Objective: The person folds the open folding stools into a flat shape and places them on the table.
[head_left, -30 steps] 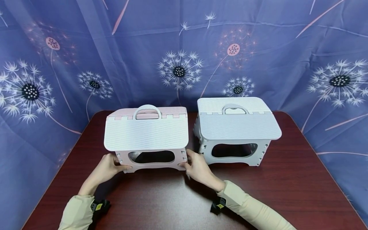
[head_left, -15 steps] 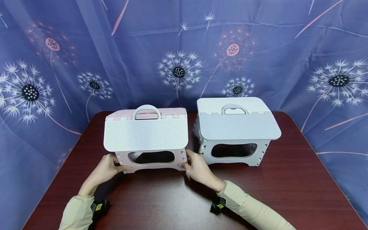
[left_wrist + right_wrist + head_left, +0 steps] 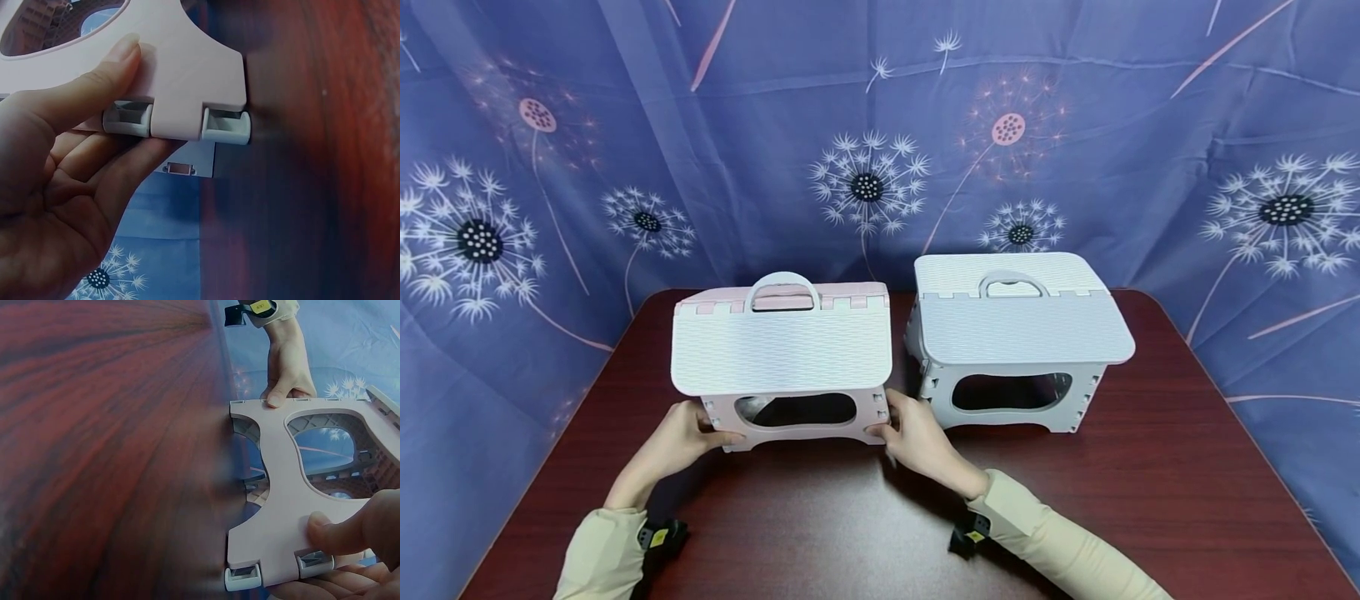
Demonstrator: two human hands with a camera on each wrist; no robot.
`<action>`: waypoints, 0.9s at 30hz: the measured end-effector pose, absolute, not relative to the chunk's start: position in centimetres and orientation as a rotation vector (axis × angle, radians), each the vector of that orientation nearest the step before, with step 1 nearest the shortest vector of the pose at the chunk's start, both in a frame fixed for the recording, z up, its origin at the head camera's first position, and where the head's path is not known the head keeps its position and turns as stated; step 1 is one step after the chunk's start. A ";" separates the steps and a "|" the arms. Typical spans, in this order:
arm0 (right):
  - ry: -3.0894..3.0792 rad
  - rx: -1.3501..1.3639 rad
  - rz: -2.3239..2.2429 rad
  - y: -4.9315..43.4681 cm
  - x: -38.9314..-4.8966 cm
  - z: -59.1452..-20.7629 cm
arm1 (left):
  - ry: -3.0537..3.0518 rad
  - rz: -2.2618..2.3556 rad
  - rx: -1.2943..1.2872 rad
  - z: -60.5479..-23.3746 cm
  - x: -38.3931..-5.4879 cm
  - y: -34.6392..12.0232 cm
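A pink and white folding step stool stands unfolded on the left of the table, its carry handle arched up from the top. My left hand grips its lower left front corner, thumb on the pink front panel and fingers curled round the hinged side. At the opposite corner my right hand holds the stool the same way, thumb flat on the panel in the right wrist view. The far legs are mostly hidden behind the front panel.
A second folding stool, grey and white, stands unfolded close to the right, just past my right hand. The dark red wooden table ends in front of a blue dandelion-print curtain.
The pink stool's top has tilted very slightly toward me since a second ago. Both hands keep their hold in the same places, and the grey stool has not moved.
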State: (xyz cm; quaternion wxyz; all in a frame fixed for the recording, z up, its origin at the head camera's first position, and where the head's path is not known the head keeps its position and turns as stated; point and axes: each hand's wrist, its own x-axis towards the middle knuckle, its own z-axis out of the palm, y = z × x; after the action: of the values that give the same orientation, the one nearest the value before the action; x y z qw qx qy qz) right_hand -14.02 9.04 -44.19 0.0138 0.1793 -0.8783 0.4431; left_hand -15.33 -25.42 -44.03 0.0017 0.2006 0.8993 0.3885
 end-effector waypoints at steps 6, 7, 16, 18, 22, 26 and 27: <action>-2.741 0.537 1.449 9.1 -14.1 -44.1 | 2.831 1.197 0.619 -44.0 -15.6 -25.4; -2.747 0.529 1.449 9.1 -14.0 -44.1 | 2.830 1.192 0.612 -44.0 -15.6 -25.3; -2.764 0.519 1.478 9.3 -13.8 -44.4 | 2.878 1.196 0.548 -44.4 -15.0 -25.1; -2.768 0.525 1.472 9.4 -13.7 -44.5 | 2.897 1.197 0.528 -44.4 -14.8 -25.0; -2.765 0.521 1.379 9.2 -13.3 -44.5 | 2.938 1.171 0.506 -44.3 -14.5 -24.8; -2.745 0.494 1.282 9.0 -12.9 -44.6 | 2.946 1.153 0.498 -44.0 -14.4 -24.7; -2.740 0.488 1.258 8.9 -12.9 -44.7 | 2.948 1.150 0.498 -43.9 -14.3 -24.7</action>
State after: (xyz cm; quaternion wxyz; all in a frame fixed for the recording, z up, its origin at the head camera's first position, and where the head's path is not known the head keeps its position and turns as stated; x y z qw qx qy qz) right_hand -12.87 8.93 -44.66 0.0436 0.1598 -0.8962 0.4115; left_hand -14.33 -24.73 -43.94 -0.0308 0.1553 0.9199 0.3587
